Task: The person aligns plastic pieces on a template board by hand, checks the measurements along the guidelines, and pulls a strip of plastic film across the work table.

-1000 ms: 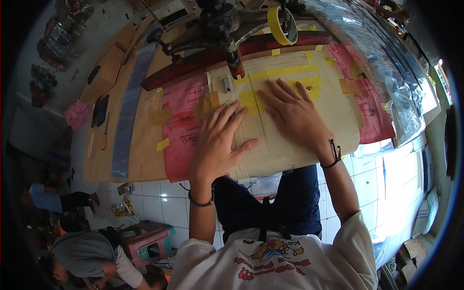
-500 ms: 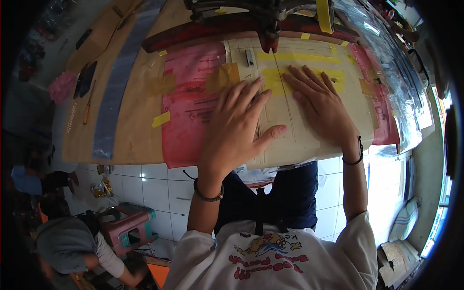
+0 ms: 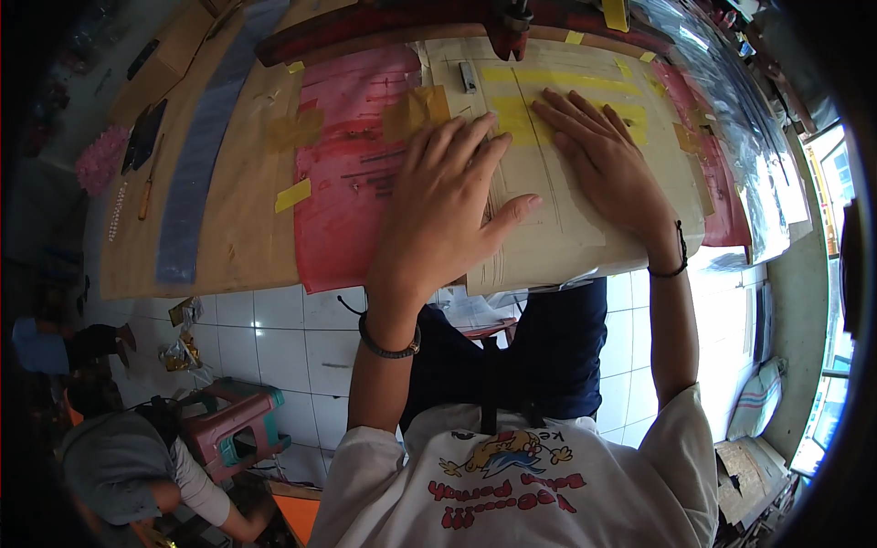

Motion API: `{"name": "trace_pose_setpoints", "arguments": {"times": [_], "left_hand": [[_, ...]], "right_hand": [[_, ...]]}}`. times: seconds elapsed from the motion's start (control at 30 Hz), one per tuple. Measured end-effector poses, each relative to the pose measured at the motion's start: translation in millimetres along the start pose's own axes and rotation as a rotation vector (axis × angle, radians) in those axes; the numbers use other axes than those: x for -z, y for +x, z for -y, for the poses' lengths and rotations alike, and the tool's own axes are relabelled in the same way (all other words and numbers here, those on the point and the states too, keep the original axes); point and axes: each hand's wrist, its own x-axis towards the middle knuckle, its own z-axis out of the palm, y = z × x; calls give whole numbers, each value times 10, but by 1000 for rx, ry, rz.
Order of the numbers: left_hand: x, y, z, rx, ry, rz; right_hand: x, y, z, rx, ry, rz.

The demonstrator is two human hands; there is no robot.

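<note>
My left hand [image 3: 441,205] lies with its fingers spread across the edge between a red sheet [image 3: 338,247] and a cream-coloured sheet [image 3: 530,247]. Flat on the cream sheet, my right hand [image 3: 607,169] has its fingertips over a strip of yellow tape [image 3: 516,121]. Both palms face down and neither hand grips anything. Pencil-like lines run over the cream sheet between the hands. A small metal piece [image 3: 468,78] lies just beyond my left fingertips. Brown tape [image 3: 416,114] crosses the red sheet's edge near that hand.
A red metal frame [image 3: 384,38] spans the table's far side. Left on the table are a blue-grey strip [image 3: 196,183], a wooden-handled tool [image 3: 146,192] and a dark phone-like object [image 3: 146,137]. Clear plastic [image 3: 731,119] covers the right side. Another person [image 3: 119,466] sits low beside a stool [image 3: 233,429].
The view has shifted, so the table and red frame appear higher in the picture. Both hands remain flat on the sheets, in nearly the same places.
</note>
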Motion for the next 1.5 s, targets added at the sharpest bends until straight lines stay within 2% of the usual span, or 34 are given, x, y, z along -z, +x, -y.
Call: {"name": "trace_pose_setpoints", "arguments": {"times": [0.43,0.53,1.5], "left_hand": [[10,16,-31,2,-3,-17],[10,24,-38,16,-12,-14],[53,13,-47,24,-8,20]], "right_hand": [[14,15,18,16,22,-53],[63,10,36,-27,163,-107],[96,-34,99,-38,125,-63]]}}
